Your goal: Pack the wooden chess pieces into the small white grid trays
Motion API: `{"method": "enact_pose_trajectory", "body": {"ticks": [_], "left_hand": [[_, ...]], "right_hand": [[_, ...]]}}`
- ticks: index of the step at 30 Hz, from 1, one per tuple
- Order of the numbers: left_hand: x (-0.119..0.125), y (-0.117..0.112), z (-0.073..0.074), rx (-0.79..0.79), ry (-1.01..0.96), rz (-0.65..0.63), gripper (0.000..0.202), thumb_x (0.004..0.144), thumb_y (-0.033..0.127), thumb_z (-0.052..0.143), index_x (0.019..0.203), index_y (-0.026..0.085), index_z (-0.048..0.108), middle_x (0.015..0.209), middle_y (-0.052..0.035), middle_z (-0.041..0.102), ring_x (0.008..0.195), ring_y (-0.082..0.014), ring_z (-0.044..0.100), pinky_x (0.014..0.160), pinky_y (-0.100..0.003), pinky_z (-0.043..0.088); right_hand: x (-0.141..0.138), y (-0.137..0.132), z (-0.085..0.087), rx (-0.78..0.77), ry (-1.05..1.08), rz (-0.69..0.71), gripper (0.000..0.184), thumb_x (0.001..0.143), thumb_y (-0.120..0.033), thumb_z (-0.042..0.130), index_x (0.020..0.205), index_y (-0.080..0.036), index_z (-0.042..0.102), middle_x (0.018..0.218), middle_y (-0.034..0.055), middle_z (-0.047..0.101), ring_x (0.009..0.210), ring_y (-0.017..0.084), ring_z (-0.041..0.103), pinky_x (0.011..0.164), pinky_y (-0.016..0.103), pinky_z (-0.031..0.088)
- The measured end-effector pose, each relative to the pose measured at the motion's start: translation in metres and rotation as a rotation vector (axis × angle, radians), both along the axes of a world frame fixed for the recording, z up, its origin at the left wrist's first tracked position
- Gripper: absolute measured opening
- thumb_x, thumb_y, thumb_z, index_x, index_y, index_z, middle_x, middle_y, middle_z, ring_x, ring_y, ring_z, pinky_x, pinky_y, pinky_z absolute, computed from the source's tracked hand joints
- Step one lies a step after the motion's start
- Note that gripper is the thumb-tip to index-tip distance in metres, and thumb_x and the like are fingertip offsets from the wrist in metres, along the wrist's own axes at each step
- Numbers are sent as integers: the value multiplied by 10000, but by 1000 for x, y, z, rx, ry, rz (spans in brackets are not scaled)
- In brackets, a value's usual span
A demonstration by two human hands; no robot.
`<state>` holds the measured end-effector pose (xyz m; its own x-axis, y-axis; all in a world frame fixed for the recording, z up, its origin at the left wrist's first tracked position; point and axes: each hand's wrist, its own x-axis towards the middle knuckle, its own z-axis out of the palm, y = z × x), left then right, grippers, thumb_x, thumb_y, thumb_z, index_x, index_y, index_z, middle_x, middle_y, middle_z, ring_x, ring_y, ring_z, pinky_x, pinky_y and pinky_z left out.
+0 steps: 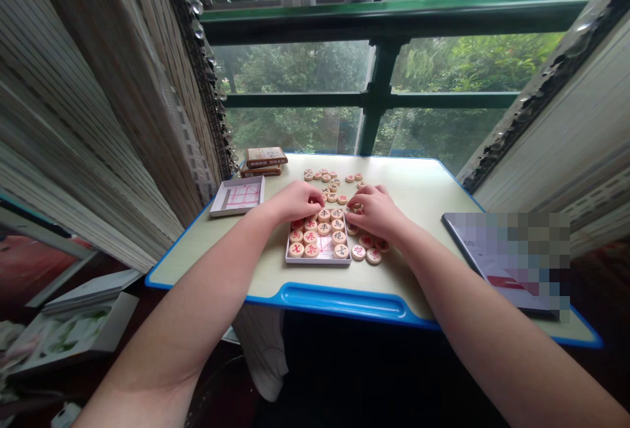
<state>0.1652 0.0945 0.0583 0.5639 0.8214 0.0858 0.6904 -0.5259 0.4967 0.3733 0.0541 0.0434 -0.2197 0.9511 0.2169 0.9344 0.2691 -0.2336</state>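
Observation:
A small white tray (287, 261) sits in the middle of the table and holds several round wooden chess discs with red characters. My left hand (296, 201) rests over the tray's far left corner, its fingers curled onto a disc (315, 203). At the tray's far right edge my right hand (373, 210) has its fingers bent down over discs. A few loose discs (367, 252) lie beside the tray by my right wrist. More loose discs (328, 178) are scattered beyond both hands.
The cream table has a blue rim (344, 303) with a groove at its near edge. An open white box lid (237, 195) lies at the left and a brown box (265, 157) behind it. A dark book (487, 264) lies on the right. Window and blinds stand behind.

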Motion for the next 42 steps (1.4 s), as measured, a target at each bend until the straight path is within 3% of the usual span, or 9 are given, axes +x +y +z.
{"method": "enact_pose_trajectory", "body": {"ticks": [6, 9, 13, 17, 28, 42], "left_hand": [[-1, -1, 1, -34, -27, -28, 272, 656, 151, 529, 826, 171, 741, 669, -11, 690, 560, -112, 587, 532, -190, 449], [-2, -1, 2, -21, -34, -63, 275, 651, 160, 528, 828, 163, 740, 670, -9, 688, 581, -115, 584, 537, -190, 435], [-1, -3, 3, -10, -29, -95, 231, 666, 207, 533, 768, 144, 730, 641, -4, 668, 579, -112, 560, 516, -188, 397], [-1, -4, 3, -25, -21, -86, 234, 673, 210, 522, 768, 139, 723, 603, 3, 646, 546, -104, 535, 487, -183, 366], [-2, -1, 1, -41, -51, -88, 265, 677, 225, 510, 806, 131, 722, 703, -21, 688, 626, -124, 578, 537, -189, 406], [-2, -3, 5, -54, -16, -87, 244, 689, 244, 537, 815, 148, 723, 682, -12, 685, 591, -116, 563, 510, -187, 390]], "right_hand": [[1, -8, 13, 170, 163, 25, 217, 743, -375, 638, 828, -188, 706, 1025, 95, 626, 1032, 267, 481, 913, 386, 384], [-11, -21, 21, 200, 253, 173, 235, 767, -407, 625, 830, -188, 684, 987, 85, 615, 1015, 245, 489, 899, 369, 392], [-35, -37, 23, 159, 133, 340, 214, 748, -411, 654, 798, -204, 678, 969, 75, 610, 975, 246, 462, 885, 369, 397], [-47, -42, 19, 116, 37, 295, 221, 739, -407, 663, 823, -205, 689, 967, 81, 605, 973, 256, 449, 874, 371, 402], [-47, -39, 14, 148, -73, 117, 256, 757, -430, 624, 850, -199, 685, 945, 99, 610, 915, 267, 455, 858, 384, 394], [-49, -38, 14, 146, -85, 94, 311, 742, -505, 642, 742, -201, 704, 869, 104, 615, 868, 268, 469, 843, 396, 398]]}}
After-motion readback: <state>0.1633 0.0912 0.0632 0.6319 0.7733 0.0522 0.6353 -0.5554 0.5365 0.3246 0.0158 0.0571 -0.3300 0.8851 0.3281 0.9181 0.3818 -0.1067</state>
